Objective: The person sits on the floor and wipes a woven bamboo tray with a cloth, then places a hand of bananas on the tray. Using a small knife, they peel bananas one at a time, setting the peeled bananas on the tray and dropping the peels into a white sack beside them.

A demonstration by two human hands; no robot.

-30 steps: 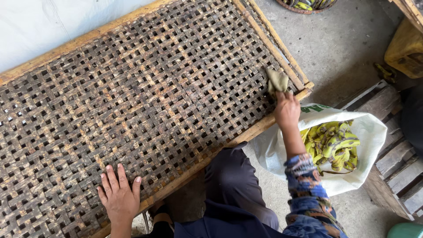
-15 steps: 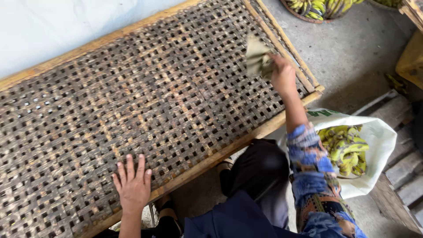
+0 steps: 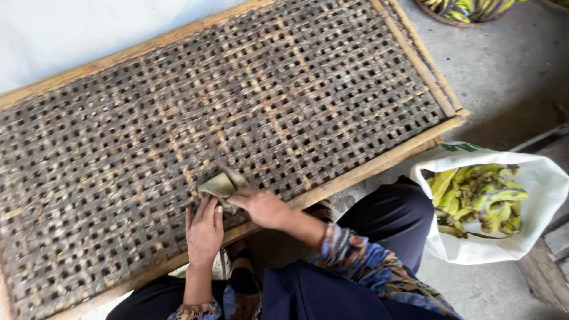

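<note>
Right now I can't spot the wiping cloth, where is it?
In the head view the cloth lies on the woven rack, near its front wooden edge, left of centre, pinched by the right hand with the left hand beside it.

To your right on the floor sits a white plastic bag (image 3: 536, 237), mouth open and crumpled, green print at its top edge, yellow-green banana peels (image 3: 477, 195) inside. No labels, signs or screens.
</note>
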